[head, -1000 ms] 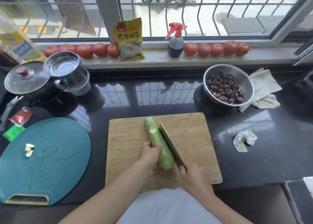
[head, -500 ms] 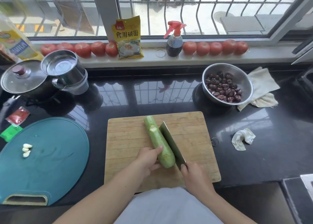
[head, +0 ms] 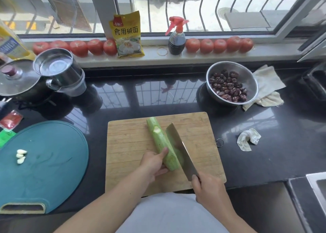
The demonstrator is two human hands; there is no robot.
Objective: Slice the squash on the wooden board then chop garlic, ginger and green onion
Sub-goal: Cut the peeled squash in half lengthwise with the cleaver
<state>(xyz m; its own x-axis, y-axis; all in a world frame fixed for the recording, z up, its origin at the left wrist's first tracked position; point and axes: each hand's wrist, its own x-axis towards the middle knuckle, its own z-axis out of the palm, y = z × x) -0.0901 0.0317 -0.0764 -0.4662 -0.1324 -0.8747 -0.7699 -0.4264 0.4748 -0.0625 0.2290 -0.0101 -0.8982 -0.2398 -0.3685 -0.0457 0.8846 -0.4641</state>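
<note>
At lower centre, the left hand (head: 153, 164) is gripping the squash (head: 163, 142) (peeled) on the wooden board (head: 127, 144); the right hand (head: 209, 188) is clasping the knife (head: 181, 150), its blade lying against the squash.

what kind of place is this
Most likely a home kitchen: a dark countertop under a barred window, with a wooden cutting board, a lidded pot and tomatoes on the sill.

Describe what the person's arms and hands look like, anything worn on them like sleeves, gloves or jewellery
Both forearms are bare right up to the bottom edge of the picture, with no sleeves in view. The left hand and right hand wear no gloves, and no watch, bracelet or ring shows on the visible sides. Between the arms sits a light grey-white garment on the torso.
</note>
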